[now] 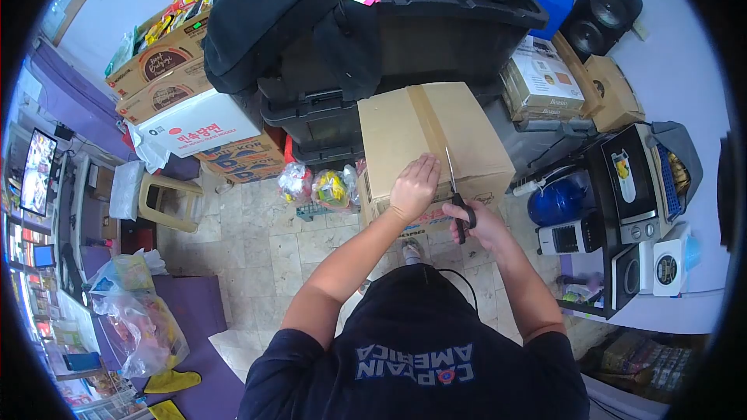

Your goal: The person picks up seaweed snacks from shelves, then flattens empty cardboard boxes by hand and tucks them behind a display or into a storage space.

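A closed cardboard box (393, 128) stands in front of me, with a strip of brown packing tape (426, 113) along the seam of its top. My left hand (416, 185) lies flat on the top near the front edge, just left of the tape. In my right hand (478, 225) is a pair of scissors (458, 201) with black handles, the fingers wrapped round the loops. The blades point away from me, and their tips overlap the tape in this view.
Large black storage bins (443, 39) rise behind the box, with a dark cloth (257, 23) draped over them. Stacked cartons (198, 128) and a beige stool (171, 201) are on the left. To the right, a black shelf (603, 187) holds a microwave-like appliance (640, 179).
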